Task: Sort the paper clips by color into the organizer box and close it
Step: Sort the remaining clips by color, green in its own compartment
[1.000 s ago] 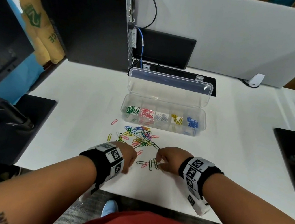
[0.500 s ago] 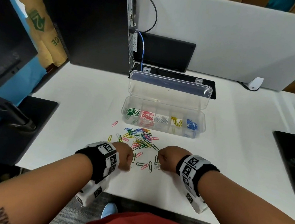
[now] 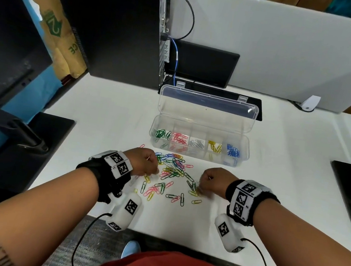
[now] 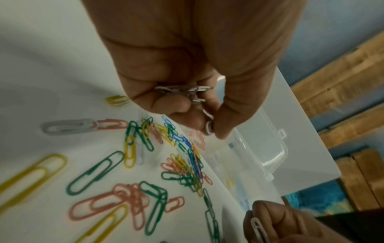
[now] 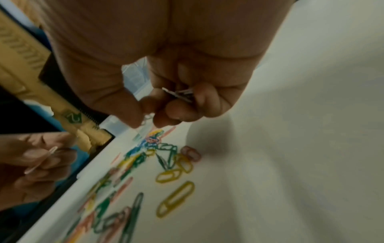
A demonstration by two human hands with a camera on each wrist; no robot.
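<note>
1. Nearest, both wrists are held low over the white table [image 3: 96, 108], each wearing a black band with marker tiles; this keeps the fingertips close to the flat surface where thin wire can be nipped up.
2. The left hand [image 3: 143, 161] is curled, and several white paper clips [image 4: 182, 90] are gathered in its folded fingers, one more pinched at the thumb tip.
3. The right hand [image 3: 214, 180] is likewise curled on a small bundle of pale clips [image 5: 179, 93], apparently so that one colour is collected before a single trip.
4. Between and just beyond the hands lies the loose pile of paper clips [image 3: 171, 168]: glossy coated wire loops in green, yellow, pink and blue, partly interlocked.
5. Farther off stands the organizer box [image 3: 197, 156], clear rigid plastic, its hinged lid [image 3: 207, 109] upright, with five compartments already partly filled by colour.
</note>
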